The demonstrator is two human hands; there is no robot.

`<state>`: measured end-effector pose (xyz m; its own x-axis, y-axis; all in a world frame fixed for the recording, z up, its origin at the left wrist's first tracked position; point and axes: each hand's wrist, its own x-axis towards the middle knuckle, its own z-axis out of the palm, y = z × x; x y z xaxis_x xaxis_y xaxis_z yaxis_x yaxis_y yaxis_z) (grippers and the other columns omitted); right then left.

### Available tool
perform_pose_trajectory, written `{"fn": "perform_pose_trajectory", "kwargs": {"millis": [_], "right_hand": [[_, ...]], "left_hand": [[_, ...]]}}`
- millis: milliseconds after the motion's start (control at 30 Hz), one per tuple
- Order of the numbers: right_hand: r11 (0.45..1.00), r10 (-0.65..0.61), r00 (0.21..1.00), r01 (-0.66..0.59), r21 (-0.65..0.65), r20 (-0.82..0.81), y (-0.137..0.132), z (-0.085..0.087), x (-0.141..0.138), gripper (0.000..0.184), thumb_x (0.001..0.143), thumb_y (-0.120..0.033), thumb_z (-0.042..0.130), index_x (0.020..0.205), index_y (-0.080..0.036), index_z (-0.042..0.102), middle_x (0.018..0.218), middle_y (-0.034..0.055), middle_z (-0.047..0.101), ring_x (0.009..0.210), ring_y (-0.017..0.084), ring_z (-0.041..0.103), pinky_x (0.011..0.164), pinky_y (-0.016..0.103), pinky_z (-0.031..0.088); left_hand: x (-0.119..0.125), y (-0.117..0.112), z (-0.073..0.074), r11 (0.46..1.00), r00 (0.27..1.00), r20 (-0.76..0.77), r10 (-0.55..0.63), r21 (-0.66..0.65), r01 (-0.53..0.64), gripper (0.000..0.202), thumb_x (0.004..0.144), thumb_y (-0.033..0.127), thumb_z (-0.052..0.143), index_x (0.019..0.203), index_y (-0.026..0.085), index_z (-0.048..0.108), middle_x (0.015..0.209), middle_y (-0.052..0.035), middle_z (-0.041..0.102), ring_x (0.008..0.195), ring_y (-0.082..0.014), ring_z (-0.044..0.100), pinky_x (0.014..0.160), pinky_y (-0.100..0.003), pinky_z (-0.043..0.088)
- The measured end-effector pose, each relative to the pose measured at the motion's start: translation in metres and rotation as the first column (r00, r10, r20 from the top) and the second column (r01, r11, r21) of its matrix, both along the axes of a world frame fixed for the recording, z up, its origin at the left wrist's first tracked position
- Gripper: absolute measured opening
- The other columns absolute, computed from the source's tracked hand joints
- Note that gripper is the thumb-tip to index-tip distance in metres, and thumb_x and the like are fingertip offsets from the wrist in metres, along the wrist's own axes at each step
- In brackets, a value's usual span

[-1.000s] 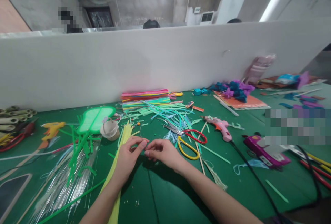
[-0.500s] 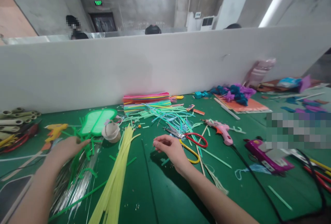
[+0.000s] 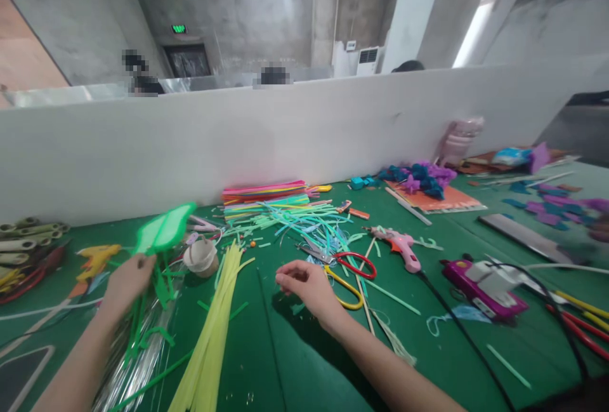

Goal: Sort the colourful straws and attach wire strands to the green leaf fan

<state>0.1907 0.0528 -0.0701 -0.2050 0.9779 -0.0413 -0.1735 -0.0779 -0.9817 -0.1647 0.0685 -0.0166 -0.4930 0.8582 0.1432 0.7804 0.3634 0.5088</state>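
My left hand (image 3: 130, 282) is closed on the lower end of a bright green fan-like panel (image 3: 164, 229), which is tilted up off the table. Green strips (image 3: 164, 282) hang below it, over a bundle of clear shiny strips (image 3: 152, 352). My right hand (image 3: 304, 288) hovers over the table, thumb and fingertips pinched together; anything between them is too small to make out. Close beside it lie scissors (image 3: 349, 266) with red and yellow handles. Between my hands is a bundle of yellow strips (image 3: 214, 329), with a small white cup (image 3: 200, 256) behind.
A pink glue gun (image 3: 397, 244) and a purple power strip (image 3: 485, 291) with a black cord are on the right. A yellow glue gun (image 3: 98, 259) lies left. Coloured strips (image 3: 266, 190) lie at the back, before a white partition (image 3: 266, 132).
My left hand has closed on the green panel and lifted and tilted it. My right hand keeps its pinch with little movement. The view has tipped slightly upward.
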Motion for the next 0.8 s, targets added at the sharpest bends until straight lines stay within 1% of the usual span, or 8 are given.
{"fn": "perform_pose_trajectory", "kwargs": {"millis": [167, 267, 333, 367, 467, 600, 700, 800], "right_hand": [[0.999, -0.019, 0.999, 0.021, 0.039, -0.046, -0.001, 0.010, 0.002, 0.024, 0.066, -0.034, 0.077, 0.078, -0.015, 0.069, 0.067, -0.0002, 0.066, 0.059, 0.011, 0.060, 0.057, 0.023, 0.048], [0.996, -0.006, 0.998, 0.012, 0.090, -0.066, -0.009, 0.031, -0.001, 0.021, 0.067, -0.032, 0.077, 0.077, -0.015, 0.069, 0.065, -0.0007, 0.067, 0.057, 0.010, 0.059, 0.057, 0.022, 0.048], [0.993, 0.026, 0.997, -0.017, 0.118, -0.075, -0.016, 0.049, -0.006, 0.019, 0.068, -0.030, 0.077, 0.077, -0.015, 0.069, 0.066, -0.0004, 0.067, 0.057, 0.010, 0.060, 0.057, 0.022, 0.049], [0.991, 0.055, 0.995, -0.043, 0.130, -0.086, -0.019, 0.058, -0.009, 0.018, 0.068, -0.029, 0.076, 0.077, -0.015, 0.070, 0.067, -0.0001, 0.067, 0.058, 0.010, 0.060, 0.058, 0.022, 0.049], [0.982, 0.127, 0.985, -0.109, 0.154, -0.113, -0.021, 0.082, -0.017, 0.016, 0.068, -0.027, 0.076, 0.076, -0.015, 0.069, 0.064, -0.0004, 0.067, 0.057, 0.010, 0.061, 0.057, 0.022, 0.050], [0.989, 0.061, 0.993, -0.046, 0.142, -0.103, -0.009, 0.098, -0.021, 0.017, 0.068, -0.023, 0.076, 0.081, -0.015, 0.068, 0.065, -0.0007, 0.067, 0.057, 0.011, 0.063, 0.057, 0.022, 0.052], [0.993, -0.008, 0.994, 0.021, 0.117, -0.109, 0.002, 0.100, -0.020, 0.021, 0.070, -0.020, 0.073, 0.088, -0.016, 0.063, 0.065, -0.0015, 0.068, 0.057, 0.012, 0.065, 0.057, 0.024, 0.054], [0.993, -0.030, 0.996, 0.040, 0.111, -0.085, 0.009, 0.098, -0.019, 0.020, 0.071, -0.018, 0.073, 0.086, -0.017, 0.060, 0.065, -0.0012, 0.068, 0.057, 0.013, 0.066, 0.057, 0.025, 0.055]], "left_hand": [[0.025, -0.023, 0.018, 0.981, 0.997, -0.069, 0.039, 0.193, -0.025, 0.025, 0.086, 0.043, 0.052, 0.075, 0.021, 0.049, 0.059, 0.0065, 0.052, 0.064, -0.0141, 0.052, 0.064, -0.020, 0.033], [0.062, -0.035, 0.015, 0.942, 0.980, 0.169, -0.104, 0.334, 0.043, 0.033, 0.081, 0.053, 0.058, 0.088, 0.022, 0.050, 0.054, 0.0087, 0.050, 0.048, -0.0116, 0.048, 0.054, -0.022, 0.036], [0.092, -0.039, 0.007, 0.910, 0.828, 0.439, -0.350, 0.370, 0.189, 0.040, 0.078, 0.056, 0.060, 0.097, 0.022, 0.049, 0.066, 0.0063, 0.057, 0.044, -0.0097, 0.046, 0.045, -0.021, 0.035], [0.108, -0.041, 0.002, 0.900, 0.758, 0.512, -0.404, 0.372, 0.228, 0.043, 0.077, 0.055, 0.063, 0.099, 0.021, 0.048, 0.070, 0.0050, 0.059, 0.041, -0.0076, 0.042, 0.040, -0.020, 0.031], [0.151, -0.047, -0.013, 0.867, 0.560, 0.662, -0.498, 0.385, 0.317, 0.049, 0.078, 0.047, 0.066, 0.114, 0.022, 0.044, 0.072, 0.0051, 0.058, 0.038, -0.0024, 0.034, 0.038, -0.015, 0.023], [0.195, -0.057, -0.024, 0.823, 0.324, 0.788, -0.524, 0.369, 0.432, 0.046, 0.085, 0.045, 0.058, 0.121, 0.025, 0.039, 0.070, 0.0059, 0.055, 0.037, -0.0002, 0.030, 0.038, -0.014, 0.020], [0.212, -0.062, -0.032, 0.812, 0.238, 0.828, -0.507, 0.366, 0.455, 0.050, 0.085, 0.047, 0.057, 0.126, 0.028, 0.035, 0.069, 0.0065, 0.054, 0.036, 0.0008, 0.027, 0.037, -0.014, 0.018], [0.219, -0.064, -0.037, 0.846, 0.250, 0.858, -0.449, 0.318, 0.427, 0.058, 0.081, 0.050, 0.063, 0.126, 0.028, 0.033, 0.068, 0.0082, 0.050, 0.038, 0.0003, 0.028, 0.036, -0.013, 0.019]]}}
